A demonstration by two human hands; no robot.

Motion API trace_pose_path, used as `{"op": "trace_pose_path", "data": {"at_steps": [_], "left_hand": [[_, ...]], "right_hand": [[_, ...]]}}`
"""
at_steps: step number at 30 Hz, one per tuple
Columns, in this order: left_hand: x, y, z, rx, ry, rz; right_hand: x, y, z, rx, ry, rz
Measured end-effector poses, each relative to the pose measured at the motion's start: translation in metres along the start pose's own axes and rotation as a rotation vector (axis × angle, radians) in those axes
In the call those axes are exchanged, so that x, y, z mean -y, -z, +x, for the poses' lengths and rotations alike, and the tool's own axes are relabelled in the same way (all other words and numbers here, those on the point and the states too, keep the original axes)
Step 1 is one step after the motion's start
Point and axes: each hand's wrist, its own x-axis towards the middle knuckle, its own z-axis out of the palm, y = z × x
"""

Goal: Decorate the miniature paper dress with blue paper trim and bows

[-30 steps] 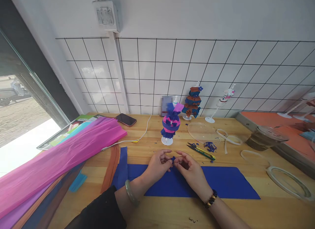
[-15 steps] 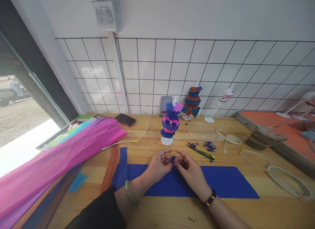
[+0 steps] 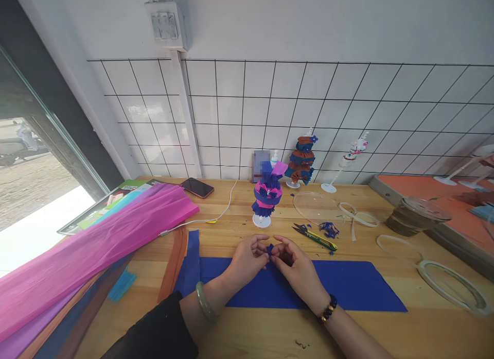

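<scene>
Between the fingertips of both hands is a small piece of dark blue crepe paper [image 3: 270, 249]. My left hand [image 3: 249, 258] pinches it from the left, and my right hand [image 3: 295, 263] pinches it from the right. Both hands hover over a wide strip of blue crepe paper [image 3: 355, 284] that lies flat on the wooden table. A figure dressed in pink and blue ruffled paper [image 3: 267, 194] stands on a white base just beyond my fingers. Yellow and green thread snips [image 3: 316, 238] lie to the right, beside several blue paper scraps [image 3: 329, 228].
Pink crepe paper [image 3: 154, 215] and other coloured sheets cover the left side. A phone [image 3: 197, 187] and a white cable [image 3: 216, 217] lie at the back. A brown-and-teal paper figure [image 3: 302, 160] stands by the wall. Tape rolls [image 3: 451, 284] and a plastic cup [image 3: 418, 216] are at right.
The fingers of my right hand have shifted slightly around the small blue piece, which sits a little differently between the fingertips. Everything else looks the same.
</scene>
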Motion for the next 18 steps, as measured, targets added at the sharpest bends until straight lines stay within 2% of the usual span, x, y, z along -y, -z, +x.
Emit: {"op": "trace_pose_path", "data": {"at_steps": [18], "left_hand": [[-0.0025, -0.001, -0.0017, -0.017, -0.017, 0.009]], "right_hand": [[0.0009, 0.0007, 0.0012, 0.002, -0.031, 0.053]]}}
